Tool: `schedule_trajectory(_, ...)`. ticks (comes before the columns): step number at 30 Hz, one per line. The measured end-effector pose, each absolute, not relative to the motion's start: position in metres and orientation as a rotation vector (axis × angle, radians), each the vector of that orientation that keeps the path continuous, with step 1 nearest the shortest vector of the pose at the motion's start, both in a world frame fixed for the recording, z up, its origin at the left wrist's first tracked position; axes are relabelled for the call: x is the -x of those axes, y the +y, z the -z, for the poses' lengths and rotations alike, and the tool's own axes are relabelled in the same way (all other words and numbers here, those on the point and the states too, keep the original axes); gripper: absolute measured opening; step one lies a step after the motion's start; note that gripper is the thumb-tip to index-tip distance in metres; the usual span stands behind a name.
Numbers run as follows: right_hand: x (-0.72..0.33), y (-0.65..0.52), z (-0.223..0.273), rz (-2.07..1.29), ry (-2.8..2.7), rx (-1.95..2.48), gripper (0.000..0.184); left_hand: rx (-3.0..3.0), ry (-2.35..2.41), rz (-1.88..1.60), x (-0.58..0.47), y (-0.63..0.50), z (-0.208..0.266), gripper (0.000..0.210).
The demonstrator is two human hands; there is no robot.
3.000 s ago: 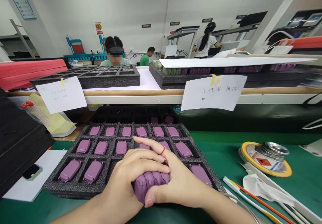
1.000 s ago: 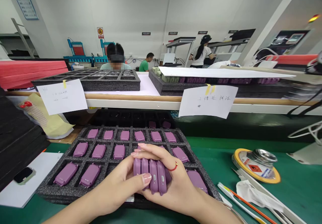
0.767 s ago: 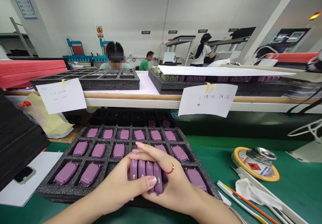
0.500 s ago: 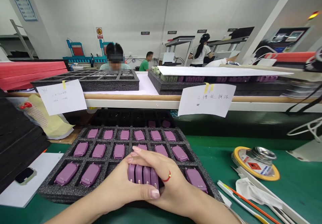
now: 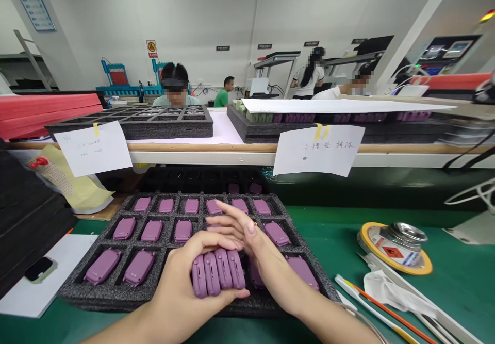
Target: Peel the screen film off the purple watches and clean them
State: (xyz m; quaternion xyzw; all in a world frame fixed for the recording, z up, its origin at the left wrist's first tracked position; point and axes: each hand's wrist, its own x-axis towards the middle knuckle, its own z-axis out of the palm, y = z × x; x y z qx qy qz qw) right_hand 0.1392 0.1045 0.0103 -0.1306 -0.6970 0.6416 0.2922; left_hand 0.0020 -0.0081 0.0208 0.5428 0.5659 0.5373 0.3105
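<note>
My left hand (image 5: 181, 274) is closed around a row of several purple watch cases (image 5: 217, 273), standing side by side on edge with their slotted sides towards me. Just right of the row, my right hand (image 5: 266, 254) has its fingers stretched out and apart; whether it touches the left fingertips I cannot tell. Both hands are over a black foam tray (image 5: 93, 298), whose compartments hold purple watch cases such as the front-left one (image 5: 102, 266). My hands hide some of the middle and front compartments.
At left, a watch with a dark screen (image 5: 39, 270) rests on white paper. To the right are a metal-necked can (image 5: 408, 233) inside a yellow tape roll (image 5: 365, 230), a white cloth (image 5: 394, 287) and brushes (image 5: 371, 305). A shelf (image 5: 247, 158) crosses behind; people are beyond it.
My right hand has come off the row of watch cases and opened to the right. The row, kept in my left hand, has tilted so its slotted sides show.
</note>
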Motion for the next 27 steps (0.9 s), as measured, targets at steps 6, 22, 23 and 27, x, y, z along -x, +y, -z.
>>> schedule_trajectory(6, -0.142, 0.101, -0.015, -1.824, -1.979, 0.367, 0.075, -1.518, 1.546, -1.429, -0.001, -0.009, -0.013, 0.046)
schedule_trajectory(22, -0.140, 0.101, -0.011, -1.990, -1.835, 0.269, 0.081, -1.710, 1.532, -1.412, 0.001, -0.008, -0.009, 0.038)
schedule_trajectory(23, -0.140, 0.100, -0.011, -2.020, -1.820, 0.274, 0.087, -1.715, 1.521, -1.414, 0.000, -0.008, -0.009, 0.037)
schedule_trajectory(27, -0.138, 0.097, -0.013, -1.938, -1.872, 0.417, 0.104, -1.764, 1.488, -1.421, 0.000, -0.009, -0.006, 0.045)
